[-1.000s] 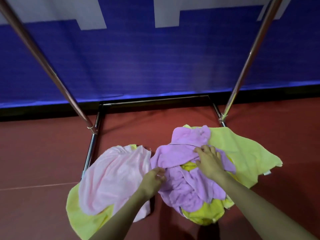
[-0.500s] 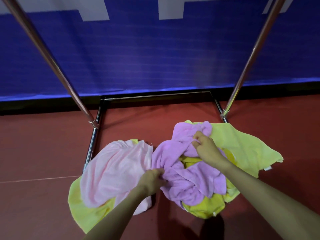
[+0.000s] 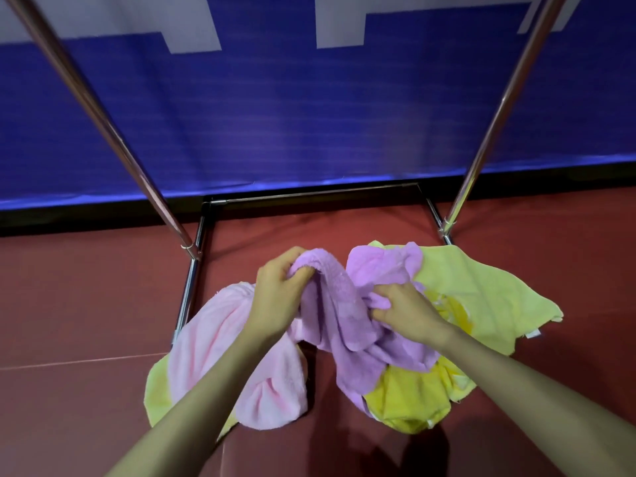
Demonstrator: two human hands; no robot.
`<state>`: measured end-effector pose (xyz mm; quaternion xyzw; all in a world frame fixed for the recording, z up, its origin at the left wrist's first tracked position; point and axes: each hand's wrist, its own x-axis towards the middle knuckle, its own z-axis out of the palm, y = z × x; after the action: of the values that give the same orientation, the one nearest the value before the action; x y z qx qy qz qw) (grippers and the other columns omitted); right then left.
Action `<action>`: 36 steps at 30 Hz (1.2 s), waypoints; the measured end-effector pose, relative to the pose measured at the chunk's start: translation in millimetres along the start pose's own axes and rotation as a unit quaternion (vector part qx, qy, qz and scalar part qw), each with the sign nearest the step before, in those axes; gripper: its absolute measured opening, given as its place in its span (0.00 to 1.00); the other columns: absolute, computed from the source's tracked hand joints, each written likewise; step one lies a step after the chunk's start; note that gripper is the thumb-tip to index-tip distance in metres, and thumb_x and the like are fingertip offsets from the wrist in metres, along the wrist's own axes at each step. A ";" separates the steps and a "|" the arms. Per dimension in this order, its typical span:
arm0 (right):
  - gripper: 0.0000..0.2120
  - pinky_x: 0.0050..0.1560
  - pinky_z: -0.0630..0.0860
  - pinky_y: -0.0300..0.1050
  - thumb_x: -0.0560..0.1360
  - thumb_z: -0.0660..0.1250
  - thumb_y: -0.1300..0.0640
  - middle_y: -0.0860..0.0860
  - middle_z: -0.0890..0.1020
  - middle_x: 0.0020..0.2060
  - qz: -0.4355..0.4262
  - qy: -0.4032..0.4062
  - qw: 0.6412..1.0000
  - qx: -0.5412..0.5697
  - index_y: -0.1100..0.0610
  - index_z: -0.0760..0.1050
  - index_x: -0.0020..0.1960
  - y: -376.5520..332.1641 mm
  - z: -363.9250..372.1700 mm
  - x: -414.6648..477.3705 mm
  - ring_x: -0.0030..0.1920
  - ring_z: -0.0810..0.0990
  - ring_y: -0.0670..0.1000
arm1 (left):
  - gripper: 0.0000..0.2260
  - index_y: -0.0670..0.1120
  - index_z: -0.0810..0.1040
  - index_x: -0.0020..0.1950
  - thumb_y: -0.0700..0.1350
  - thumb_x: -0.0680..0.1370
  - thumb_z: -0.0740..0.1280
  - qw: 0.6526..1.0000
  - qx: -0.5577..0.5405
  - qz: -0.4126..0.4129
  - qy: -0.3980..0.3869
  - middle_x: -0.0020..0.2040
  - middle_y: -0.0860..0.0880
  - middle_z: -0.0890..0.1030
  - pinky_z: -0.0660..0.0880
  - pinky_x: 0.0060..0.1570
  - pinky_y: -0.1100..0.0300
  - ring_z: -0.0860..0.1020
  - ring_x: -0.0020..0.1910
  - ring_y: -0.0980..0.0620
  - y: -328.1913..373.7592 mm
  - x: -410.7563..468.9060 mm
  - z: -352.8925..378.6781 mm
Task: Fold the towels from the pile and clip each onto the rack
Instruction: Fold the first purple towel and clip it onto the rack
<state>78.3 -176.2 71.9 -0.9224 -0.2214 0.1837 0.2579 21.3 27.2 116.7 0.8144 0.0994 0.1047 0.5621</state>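
Red floor (image 3: pixel 69 304) beneath the metal rack (image 3: pixel 187 294) carries the pile. On the head view I see the left hand (image 3: pixel 275 301) has come up from the near edge of the purple towel (image 3: pixel 340 315), fingers clamped round a bunched ridge it lifts. The right hand (image 3: pixel 406 315) has dropped from the far corner, fingers curled into the towel's middle above the yellow towel (image 3: pixel 409 397); I judge the purple one is coming free for folding.

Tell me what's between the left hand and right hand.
Head view: a bunched span of the purple towel bridges the left hand and right hand; both grip it.
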 end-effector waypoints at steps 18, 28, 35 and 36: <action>0.08 0.32 0.65 0.38 0.67 0.67 0.64 0.49 0.72 0.26 0.036 0.126 0.968 0.212 0.58 0.72 0.31 -228.7 -298.6 -71.7 0.34 0.68 0.48 | 0.10 0.41 0.69 0.32 0.46 0.69 0.63 0.998 -0.021 -0.055 -0.005 0.29 0.51 0.68 0.65 0.32 0.57 0.65 0.31 0.53 358.5 4.4 -138.7; 0.03 0.38 0.68 0.41 0.67 0.69 0.60 0.56 0.78 0.33 0.004 0.064 0.974 0.219 0.60 0.78 0.37 -390.7 -491.9 -134.1 0.37 0.71 0.44 | 0.06 0.51 0.79 0.38 0.43 0.67 0.64 0.997 0.082 0.012 -0.005 0.36 0.53 0.82 0.73 0.38 0.65 0.75 0.34 0.60 606.3 15.2 -243.8; 0.08 0.36 0.63 0.42 0.68 0.69 0.64 0.53 0.70 0.30 -0.019 0.051 0.953 0.299 0.66 0.73 0.33 -452.0 -551.7 -157.0 0.34 0.68 0.46 | 0.11 0.52 0.76 0.36 0.36 0.70 0.66 0.989 0.128 0.057 -0.035 0.32 0.57 0.78 0.70 0.37 0.67 0.73 0.32 0.62 695.2 24.7 -289.2; 0.09 0.37 0.64 0.43 0.68 0.69 0.63 0.54 0.71 0.31 -0.021 0.049 0.949 0.310 0.69 0.74 0.35 -457.0 -554.7 -157.5 0.35 0.69 0.47 | 0.11 0.52 0.76 0.36 0.35 0.70 0.66 0.989 0.123 0.055 -0.052 0.32 0.57 0.78 0.70 0.37 0.66 0.73 0.33 0.61 705.2 25.2 -292.9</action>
<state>54.8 -122.7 805.3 -0.7997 -0.1603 0.1922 0.5458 -6.0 50.7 879.8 0.8860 0.0372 0.0799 0.4553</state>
